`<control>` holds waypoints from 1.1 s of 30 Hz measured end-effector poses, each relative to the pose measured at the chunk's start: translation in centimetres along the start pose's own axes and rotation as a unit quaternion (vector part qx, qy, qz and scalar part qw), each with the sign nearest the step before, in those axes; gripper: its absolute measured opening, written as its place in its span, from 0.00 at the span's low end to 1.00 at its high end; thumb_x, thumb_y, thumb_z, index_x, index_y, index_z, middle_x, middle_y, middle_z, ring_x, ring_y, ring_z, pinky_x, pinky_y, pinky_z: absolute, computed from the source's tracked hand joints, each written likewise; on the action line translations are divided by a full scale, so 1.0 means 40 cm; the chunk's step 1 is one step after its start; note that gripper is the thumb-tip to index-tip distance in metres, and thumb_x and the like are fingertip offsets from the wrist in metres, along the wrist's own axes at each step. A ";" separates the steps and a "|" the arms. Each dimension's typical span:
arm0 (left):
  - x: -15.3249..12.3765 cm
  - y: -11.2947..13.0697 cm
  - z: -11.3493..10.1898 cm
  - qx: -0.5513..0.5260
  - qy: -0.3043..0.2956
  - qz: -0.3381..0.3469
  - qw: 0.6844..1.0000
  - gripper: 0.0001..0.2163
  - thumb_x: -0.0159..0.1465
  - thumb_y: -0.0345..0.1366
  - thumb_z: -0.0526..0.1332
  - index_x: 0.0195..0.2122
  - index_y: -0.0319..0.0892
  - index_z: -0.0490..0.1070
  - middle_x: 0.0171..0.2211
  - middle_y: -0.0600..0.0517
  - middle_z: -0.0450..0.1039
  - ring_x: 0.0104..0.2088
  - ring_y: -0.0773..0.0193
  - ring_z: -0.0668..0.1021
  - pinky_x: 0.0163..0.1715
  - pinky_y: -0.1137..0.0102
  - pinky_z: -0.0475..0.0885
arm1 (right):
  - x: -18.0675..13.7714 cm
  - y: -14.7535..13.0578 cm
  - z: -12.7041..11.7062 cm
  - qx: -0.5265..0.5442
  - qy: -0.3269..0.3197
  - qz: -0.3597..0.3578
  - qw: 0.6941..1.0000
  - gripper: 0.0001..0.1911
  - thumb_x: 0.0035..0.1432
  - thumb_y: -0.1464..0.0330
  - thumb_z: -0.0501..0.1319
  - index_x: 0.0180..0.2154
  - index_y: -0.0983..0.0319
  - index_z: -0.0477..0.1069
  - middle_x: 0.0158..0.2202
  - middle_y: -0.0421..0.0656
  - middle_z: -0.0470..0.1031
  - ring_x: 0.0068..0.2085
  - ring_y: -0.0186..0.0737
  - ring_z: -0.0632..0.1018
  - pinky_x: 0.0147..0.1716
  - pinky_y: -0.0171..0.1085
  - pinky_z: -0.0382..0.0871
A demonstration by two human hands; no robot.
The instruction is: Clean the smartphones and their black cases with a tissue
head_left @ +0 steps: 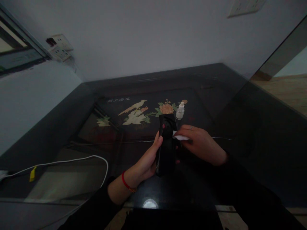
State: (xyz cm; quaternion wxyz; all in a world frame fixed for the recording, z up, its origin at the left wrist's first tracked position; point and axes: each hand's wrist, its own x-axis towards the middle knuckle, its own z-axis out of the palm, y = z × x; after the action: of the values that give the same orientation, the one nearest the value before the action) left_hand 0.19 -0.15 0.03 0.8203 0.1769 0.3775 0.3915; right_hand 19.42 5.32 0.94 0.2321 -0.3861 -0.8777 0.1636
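Observation:
My left hand (147, 159) is wrapped round a black remote control (166, 145), held upright above a dark glossy table (216, 105). A red string bracelet sits on that wrist. My right hand (200, 142) pinches a small white wipe (179, 136) against the remote's right edge, fingers closed on it. A ring shows on one finger. A small white dropper bottle (180, 111) stands on the table just beyond the remote's top.
The tabletop bears an inlaid bird and flower picture (141, 111). A white cable (72, 161) with a yellow tag loops across the left side. Wall sockets (59, 48) sit at the upper left. Wooden floor shows at the far right.

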 end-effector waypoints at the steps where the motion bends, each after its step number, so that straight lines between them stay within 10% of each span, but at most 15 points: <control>1: 0.000 0.001 -0.001 -0.008 -0.006 -0.013 1.000 0.27 0.65 0.50 0.56 0.63 0.48 0.56 0.42 0.46 0.76 0.35 0.58 0.80 0.39 0.58 0.74 | 0.000 0.004 -0.002 -0.002 0.038 0.005 0.999 0.14 0.55 0.79 0.55 0.39 0.61 0.74 0.37 0.44 0.76 0.39 0.41 0.77 0.38 0.37 0.69; 6: 0.001 -0.018 -0.020 -0.012 -0.090 -0.109 0.990 0.30 0.59 0.61 0.55 0.51 0.40 0.70 0.42 0.45 0.77 0.33 0.52 0.81 0.38 0.58 0.73 | 0.000 0.016 0.008 -0.028 0.190 -0.011 0.981 0.16 0.58 0.79 0.53 0.44 0.62 0.74 0.39 0.46 0.76 0.42 0.42 0.76 0.43 0.41 0.70; 33: -0.001 -0.006 -0.034 0.004 -0.135 -0.082 0.987 0.31 0.60 0.61 0.52 0.51 0.41 0.70 0.44 0.45 0.77 0.35 0.50 0.82 0.39 0.59 0.73 | -0.001 0.000 0.010 -0.085 0.166 -0.003 0.982 0.10 0.56 0.77 0.56 0.36 0.65 0.75 0.35 0.48 0.75 0.39 0.46 0.76 0.38 0.41 0.69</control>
State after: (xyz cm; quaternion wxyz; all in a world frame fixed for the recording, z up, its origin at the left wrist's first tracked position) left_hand -0.75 -0.32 -0.97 0.8925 0.1996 0.2780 0.2937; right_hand 19.24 5.24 0.60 0.3414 -0.4239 -0.8386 0.0216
